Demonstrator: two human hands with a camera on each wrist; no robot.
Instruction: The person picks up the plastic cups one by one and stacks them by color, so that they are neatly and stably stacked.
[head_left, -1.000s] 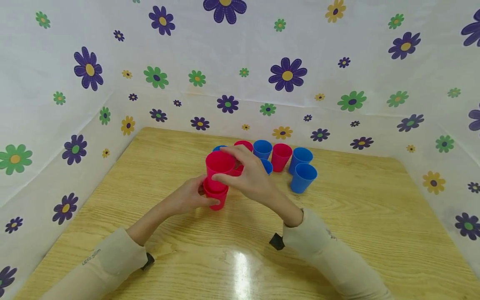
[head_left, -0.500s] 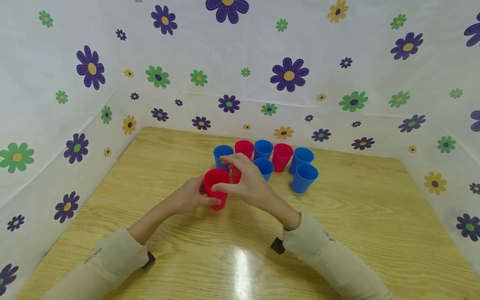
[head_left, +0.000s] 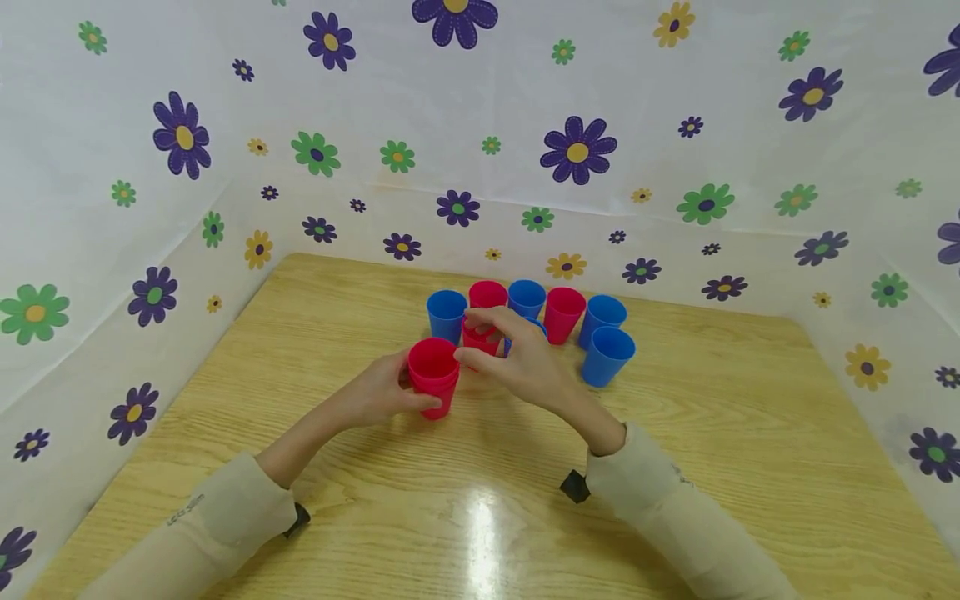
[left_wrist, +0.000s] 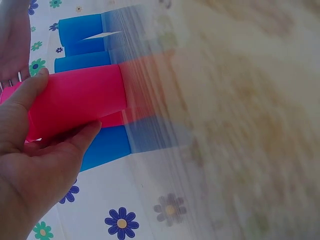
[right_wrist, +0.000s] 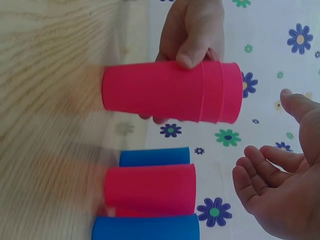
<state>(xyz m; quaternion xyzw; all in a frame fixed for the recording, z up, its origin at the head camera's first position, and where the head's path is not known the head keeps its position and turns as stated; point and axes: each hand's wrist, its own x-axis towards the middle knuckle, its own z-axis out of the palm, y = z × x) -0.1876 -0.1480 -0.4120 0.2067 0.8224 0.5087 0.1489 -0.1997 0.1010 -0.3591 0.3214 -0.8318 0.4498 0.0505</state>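
A stack of nested red plastic cups stands upright on the table, with three rims showing at its top in the right wrist view. My left hand grips this stack from the left, its thumb across the near side. To the right of the stack, my right hand hovers with fingers spread and loosely bent, nothing between them. Behind its fingers stands a single red cup, partly covered. In the right wrist view the right hand is apart from the stack.
Behind the hands stand more upright cups: a blue cup, a red cup, a blue cup, another red cup and several other blue ones. One blue cup is rightmost. Flower-printed cloth surrounds the wooden table.
My right hand lowered a red cup into the stack held by my left hand, released it, then moved right toward the single red cup. The left hand stayed in place.
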